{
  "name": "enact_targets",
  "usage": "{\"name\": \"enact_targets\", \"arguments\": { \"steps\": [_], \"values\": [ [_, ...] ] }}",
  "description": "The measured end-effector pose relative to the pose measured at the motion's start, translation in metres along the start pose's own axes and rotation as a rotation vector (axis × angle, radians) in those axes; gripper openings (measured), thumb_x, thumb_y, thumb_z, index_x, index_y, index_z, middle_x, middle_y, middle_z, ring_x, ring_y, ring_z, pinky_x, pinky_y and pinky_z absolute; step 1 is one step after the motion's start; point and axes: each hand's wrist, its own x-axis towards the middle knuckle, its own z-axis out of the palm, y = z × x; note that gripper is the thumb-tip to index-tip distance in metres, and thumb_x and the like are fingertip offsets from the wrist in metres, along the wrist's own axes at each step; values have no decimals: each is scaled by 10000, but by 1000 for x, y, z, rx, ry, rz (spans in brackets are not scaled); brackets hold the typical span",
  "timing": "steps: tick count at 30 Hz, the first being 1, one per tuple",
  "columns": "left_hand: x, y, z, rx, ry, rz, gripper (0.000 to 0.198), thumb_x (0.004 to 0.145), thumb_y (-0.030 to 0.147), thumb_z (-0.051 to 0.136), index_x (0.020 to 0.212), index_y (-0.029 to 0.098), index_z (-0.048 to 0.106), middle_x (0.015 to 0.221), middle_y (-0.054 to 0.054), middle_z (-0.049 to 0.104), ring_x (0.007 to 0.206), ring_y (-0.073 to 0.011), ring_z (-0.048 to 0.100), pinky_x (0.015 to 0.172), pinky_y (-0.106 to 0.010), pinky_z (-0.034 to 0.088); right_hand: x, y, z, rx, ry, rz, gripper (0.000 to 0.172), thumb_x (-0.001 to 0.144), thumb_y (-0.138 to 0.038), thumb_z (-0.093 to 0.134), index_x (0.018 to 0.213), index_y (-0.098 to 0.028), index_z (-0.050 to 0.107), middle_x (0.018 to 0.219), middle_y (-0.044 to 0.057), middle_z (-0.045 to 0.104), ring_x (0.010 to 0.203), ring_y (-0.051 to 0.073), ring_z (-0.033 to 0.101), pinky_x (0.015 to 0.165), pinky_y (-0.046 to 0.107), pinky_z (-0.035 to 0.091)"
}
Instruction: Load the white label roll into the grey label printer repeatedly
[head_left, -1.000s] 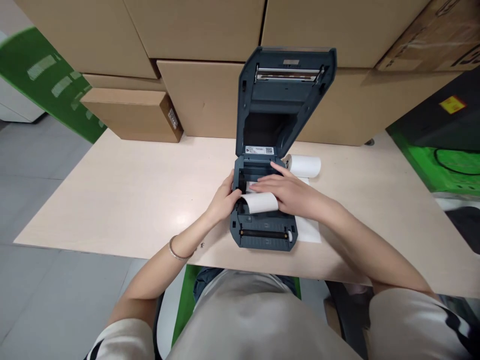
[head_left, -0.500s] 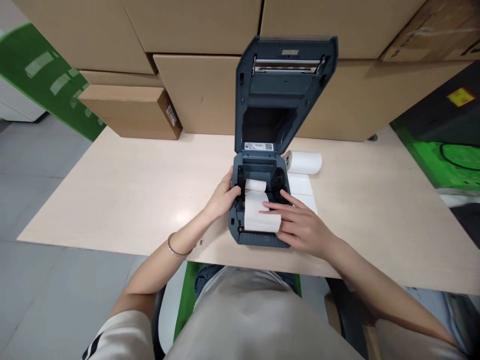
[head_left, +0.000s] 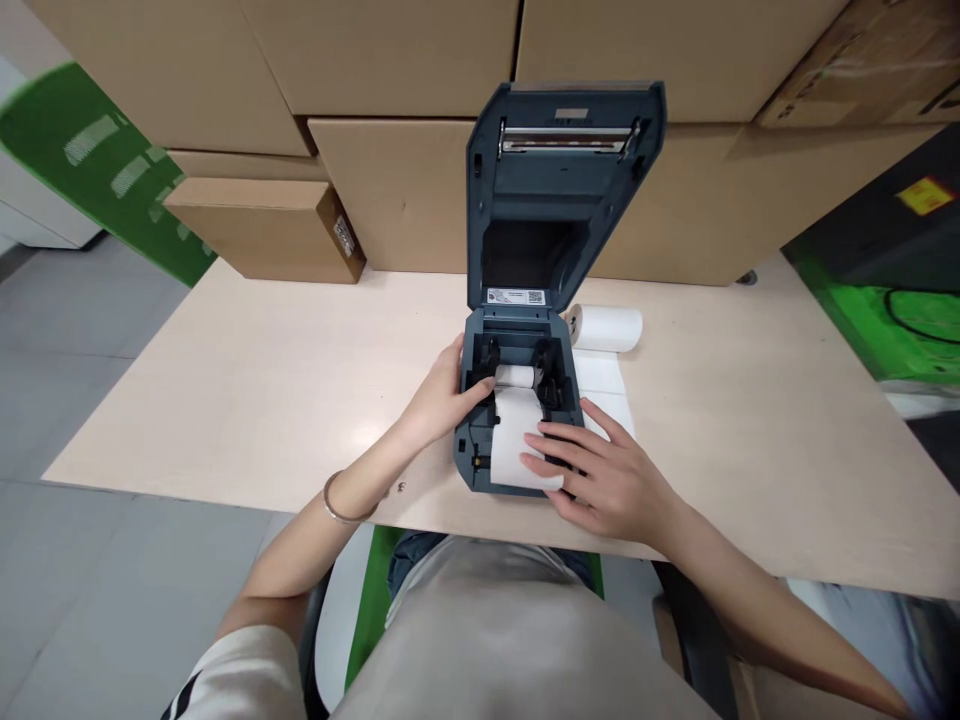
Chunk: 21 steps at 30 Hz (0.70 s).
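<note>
The paper (head_left: 516, 435) looks light and easily creased, best held by its edges; left hand (head_left: 441, 400) clamps the printer's (head_left: 517, 322) side, right hand (head_left: 619, 485) rests fingers apart on the paper.

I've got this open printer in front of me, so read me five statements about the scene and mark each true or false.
1. The printer has its lid raised. True.
2. The left hand is at the printer's left side. True.
3. The right hand is on a cardboard box. False: its fingers lie over the white paper strip.
4. A bracelet circles the right wrist. False: it's on the left.
5. A white roll lies outside the printer. True.
</note>
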Motion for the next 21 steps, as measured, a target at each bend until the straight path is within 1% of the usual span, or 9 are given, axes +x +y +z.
{"name": "enact_targets", "arguments": {
  "steps": [3, 5, 7, 11, 15, 16, 18, 19, 21],
  "values": [
    [-23, 2, -10, 242, 56, 250, 692, 1055, 454, 562, 1679, 220, 379, 1794, -155, 368, 1716, -385, 247, 1390, -638, 243, -5, -2, -2, -34, -21, -17, 301, 956, -170, 601, 1204, -202, 766, 1203, 36, 848, 1102, 219, 804, 1329, 527, 429],
    [-41, 2, -14, 308, -97, 582, 681, 1068, 419, 486, 1711, 248, 343, 1768, -119, 432, 1716, -338, 271, 1398, -607, 258, -9, -2, -2, -8, -16, -19, 323, 954, -208, 578, 1221, -201, 759, 1205, 35, 847, 1107, 221, 795, 1359, 517, 374],
    [-58, 3, -13, 398, -284, 797, 723, 1052, 409, 467, 1727, 194, 322, 1712, -122, 518, 1694, -298, 337, 1407, -546, 277, -10, 2, -3, 52, -17, -26, 338, 946, -233, 554, 1214, -199, 757, 1185, 33, 849, 1109, 224, 788, 1372, 514, 343],
    [-83, 3, 3, 680, -210, 919, 615, 1097, 353, 460, 1623, 35, 462, 1609, -156, 630, 1714, -272, 282, 1434, -471, 216, 3, 32, -16, 121, 70, -60, 292, 940, -208, 586, 1172, -242, 759, 1114, 7, 856, 1084, 208, 793, 1357, 518, 367],
    [-92, 1, 17, 780, -75, 962, 499, 1065, 106, 421, 1541, 54, 565, 1564, -125, 674, 1727, -281, 222, 1429, -491, 237, 46, 90, -47, -51, 409, -23, 346, 989, -168, 672, 1280, -330, 767, 1185, -12, 836, 1073, 207, 802, 1294, 536, 445],
    [-92, 1, 19, 792, -62, 977, 502, 1057, 81, 422, 1534, 65, 575, 1560, -125, 677, 1723, -289, 235, 1422, -501, 254, 61, 107, -54, -47, 504, 16, 344, 1033, -230, 662, 1351, -330, 749, 1279, -2, 813, 1185, 232, 778, 1284, 548, 446],
    [-91, -1, 20, 816, -43, 1013, 487, 1059, 84, 444, 1524, 89, 589, 1558, -132, 675, 1705, -315, 293, 1404, -519, 298, 93, 142, -64, 45, 545, 47, 526, 1072, -443, 667, 1574, -303, 595, 1573, 30, 653, 1494, 289, 594, 1283, 524, 445],
    [-90, -2, 21, 826, -34, 1032, 476, 1062, 97, 463, 1520, 100, 594, 1559, -136, 672, 1688, -325, 336, 1392, -525, 321, 110, 160, -66, 142, 499, 87, 667, 1079, -536, 643, 1669, -276, 471, 1720, 40, 500, 1631, 288, 428, 1344, 496, 359],
    [-89, -4, 21, 842, -13, 1065, 462, 1062, 120, 507, 1514, 118, 602, 1557, -141, 671, 1636, -334, 443, 1369, -529, 365, 139, 194, -63, 361, 430, 229, 813, 1060, -656, 596, 1706, -211, 381, 1802, 52, 362, 1697, 236, 287, 1382, 401, 258]
  ]
}}
